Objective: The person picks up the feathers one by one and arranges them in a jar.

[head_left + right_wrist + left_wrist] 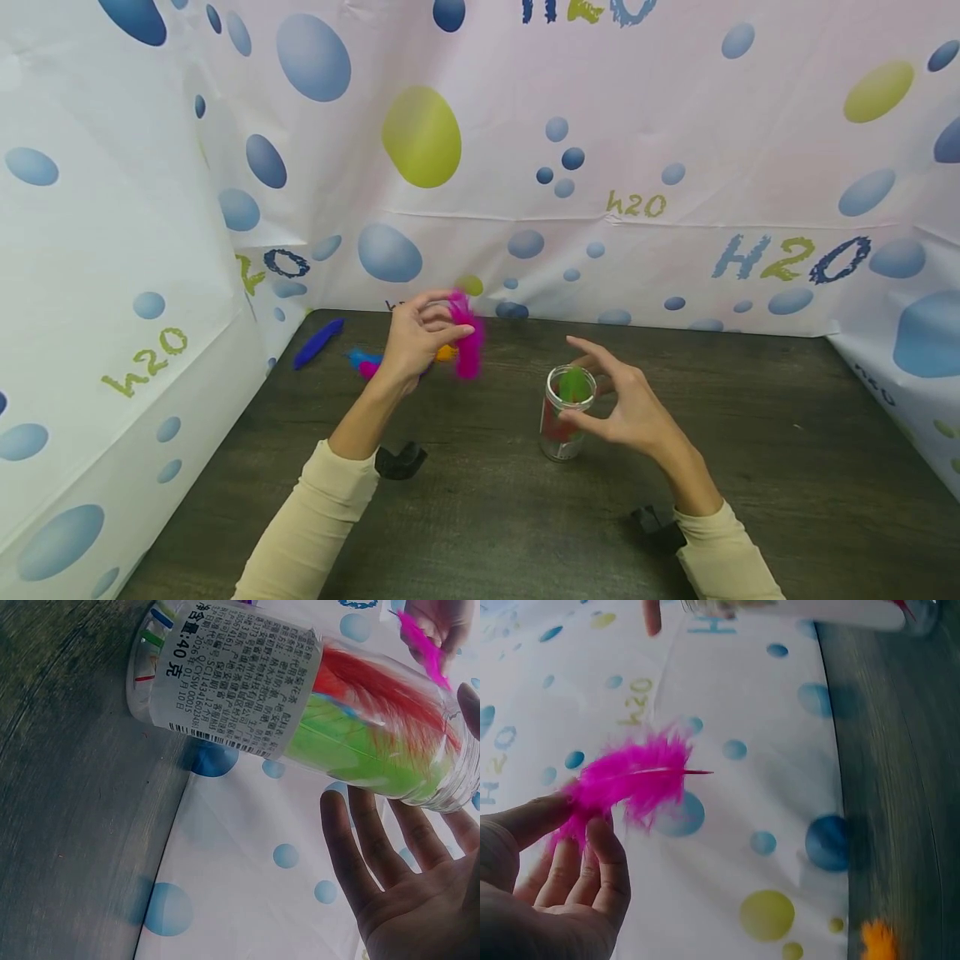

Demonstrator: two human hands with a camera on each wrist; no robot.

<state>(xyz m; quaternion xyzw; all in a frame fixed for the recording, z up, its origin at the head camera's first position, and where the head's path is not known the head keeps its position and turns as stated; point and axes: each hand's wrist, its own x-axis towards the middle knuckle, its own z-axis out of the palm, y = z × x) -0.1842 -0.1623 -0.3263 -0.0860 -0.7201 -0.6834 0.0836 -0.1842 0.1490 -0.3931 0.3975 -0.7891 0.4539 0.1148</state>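
Between thumb and fingers, my left hand (412, 337) pinches a magenta feather (468, 350). In the left wrist view the bare quill tip of this feather (641, 776) points away from the fingers. A clear jar (561, 442) stands upright on the table, its mouth uncovered. My right hand (630, 408) is spread beside the top of the jar, thumb near the rim and the other fingers extended behind it. Red and green feathers (352, 742) show through the jar wall, above a white printed label (232, 679).
Beyond the left forearm lie a blue feather (358, 358) and an orange feather (446, 353), partly hidden by the hand. A dark blue feather (318, 343) lies at the table's back left. A patterned sheet (525, 150) hangs behind the dark table (480, 517).
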